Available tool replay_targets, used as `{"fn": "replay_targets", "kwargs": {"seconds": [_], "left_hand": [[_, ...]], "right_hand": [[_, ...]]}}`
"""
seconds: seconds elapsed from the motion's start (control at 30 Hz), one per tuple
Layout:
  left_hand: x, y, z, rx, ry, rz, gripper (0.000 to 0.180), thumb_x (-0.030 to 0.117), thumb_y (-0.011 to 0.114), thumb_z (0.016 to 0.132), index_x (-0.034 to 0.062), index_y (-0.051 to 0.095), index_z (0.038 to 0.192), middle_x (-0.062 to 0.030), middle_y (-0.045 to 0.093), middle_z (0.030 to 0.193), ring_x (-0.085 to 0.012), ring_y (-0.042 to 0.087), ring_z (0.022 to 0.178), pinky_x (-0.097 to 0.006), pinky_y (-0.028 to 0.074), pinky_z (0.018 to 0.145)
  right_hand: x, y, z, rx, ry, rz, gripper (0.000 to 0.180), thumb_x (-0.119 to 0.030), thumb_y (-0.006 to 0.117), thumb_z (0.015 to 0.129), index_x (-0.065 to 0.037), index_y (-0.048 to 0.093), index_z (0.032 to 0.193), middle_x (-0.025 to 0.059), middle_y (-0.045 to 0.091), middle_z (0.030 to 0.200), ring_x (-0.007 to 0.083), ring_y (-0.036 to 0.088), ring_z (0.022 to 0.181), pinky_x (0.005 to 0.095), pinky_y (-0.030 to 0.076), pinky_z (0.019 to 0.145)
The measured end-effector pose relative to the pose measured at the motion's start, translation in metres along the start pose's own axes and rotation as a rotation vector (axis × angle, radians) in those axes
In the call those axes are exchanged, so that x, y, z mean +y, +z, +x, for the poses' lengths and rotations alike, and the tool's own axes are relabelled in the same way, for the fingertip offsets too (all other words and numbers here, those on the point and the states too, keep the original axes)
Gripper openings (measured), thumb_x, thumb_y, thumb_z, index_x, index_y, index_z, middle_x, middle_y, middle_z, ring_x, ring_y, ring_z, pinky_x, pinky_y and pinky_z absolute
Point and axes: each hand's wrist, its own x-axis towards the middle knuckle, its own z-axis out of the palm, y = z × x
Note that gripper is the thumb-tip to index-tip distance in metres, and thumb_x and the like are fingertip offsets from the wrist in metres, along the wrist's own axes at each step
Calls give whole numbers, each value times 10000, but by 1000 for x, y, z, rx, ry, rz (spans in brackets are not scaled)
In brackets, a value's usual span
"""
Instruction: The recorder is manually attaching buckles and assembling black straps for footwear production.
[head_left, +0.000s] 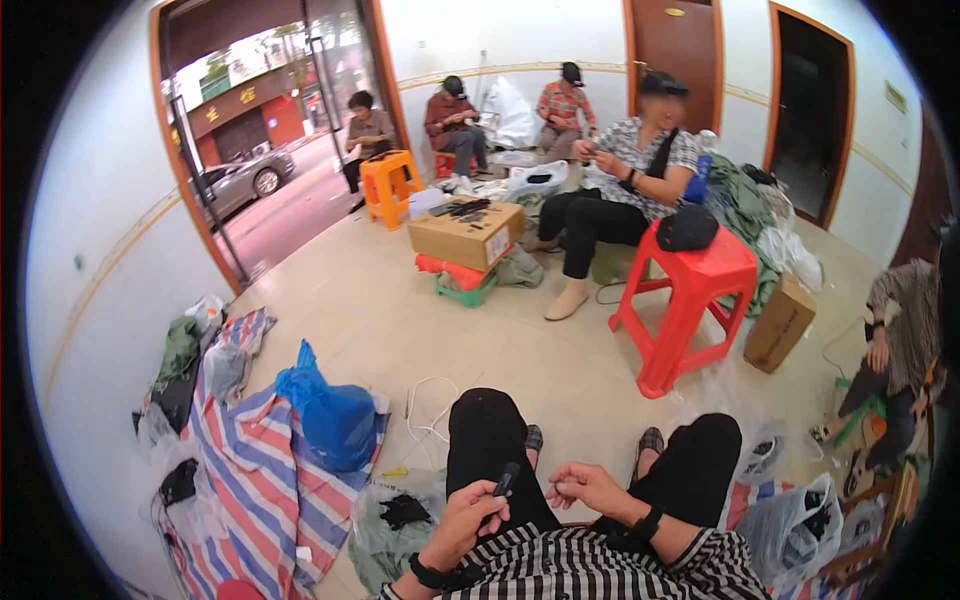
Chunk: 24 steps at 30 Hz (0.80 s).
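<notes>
Above my lap, my left hand is closed on a small, black, elongated piece, which sticks up past the fingers. I cannot tell its exact kind. Beside it, to the right and apart from it, is my right hand, fingers curled in and thumb against them. Whatever it may pinch is too small to make out. By my left leg lies a clear plastic bag with dark pieces in it. Another clear bag with black pieces stands at my right side.
A blue bag sits on a striped sheet at left. Ahead are a cardboard box bearing black pieces, an orange stool and a red stool with a black cap. A white cable lies on the floor. Several people sit around.
</notes>
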Motion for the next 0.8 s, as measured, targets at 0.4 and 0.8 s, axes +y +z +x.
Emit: {"fn": "replay_targets", "kwargs": {"seconds": [0.4, 0.8], "left_hand": [[66, 54, 22, -26, 252, -15, 168, 95, 536, 852, 45, 533, 1013, -53, 588, 686, -63, 470, 451, -166, 291, 375], [43, 65, 24, -139, 124, -45, 127, 71, 529, 875, 0, 537, 981, -68, 593, 702, -66, 475, 468, -157, 294, 388]], "right_hand": [[-100, 27, -15, 215, -321, 42, 230, -27, 485, 893, 36, 469, 1114, 143, 639, 914, 163, 626, 754, 258, 505, 669], [-73, 28, -23, 197, -392, 99, 224, -1, 506, 889, 23, 502, 1112, 105, 646, 903, 135, 629, 779, 235, 509, 694]]}}
